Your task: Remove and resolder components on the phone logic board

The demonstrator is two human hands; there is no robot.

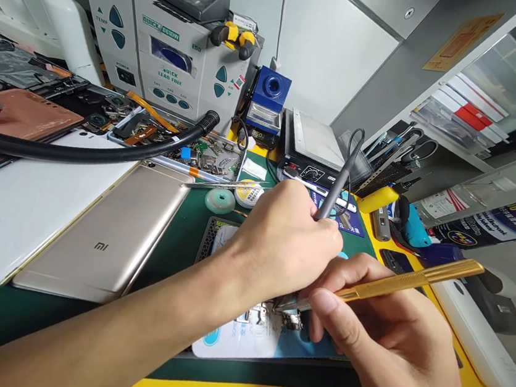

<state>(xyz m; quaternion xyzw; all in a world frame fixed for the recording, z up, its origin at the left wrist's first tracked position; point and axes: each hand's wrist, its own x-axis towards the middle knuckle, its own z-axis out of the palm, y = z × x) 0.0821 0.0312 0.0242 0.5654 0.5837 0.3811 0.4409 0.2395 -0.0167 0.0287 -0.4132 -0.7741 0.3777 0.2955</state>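
Observation:
My left hand (283, 237) is closed round the grey handle of a soldering iron (337, 187), whose tip is hidden behind the hand. In my right hand (391, 336) a gold-handled craft knife (416, 278) is pinched between thumb and fingers, its blade end pointing left and down. Just under both hands lies a small circuit board (292, 320), mostly covered by them. It rests on a white and blue printed pad (245, 341). I cannot tell whether the blade touches the board.
A hot air station (171, 53) stands at the back, its black hose (104, 154) running left. Two phones, one white (46, 207) and one gold (109, 232), lie at left. Tweezers (221, 185), a solder wire roll (220, 201) and a preheating plate (313, 141) sit beyond my hands.

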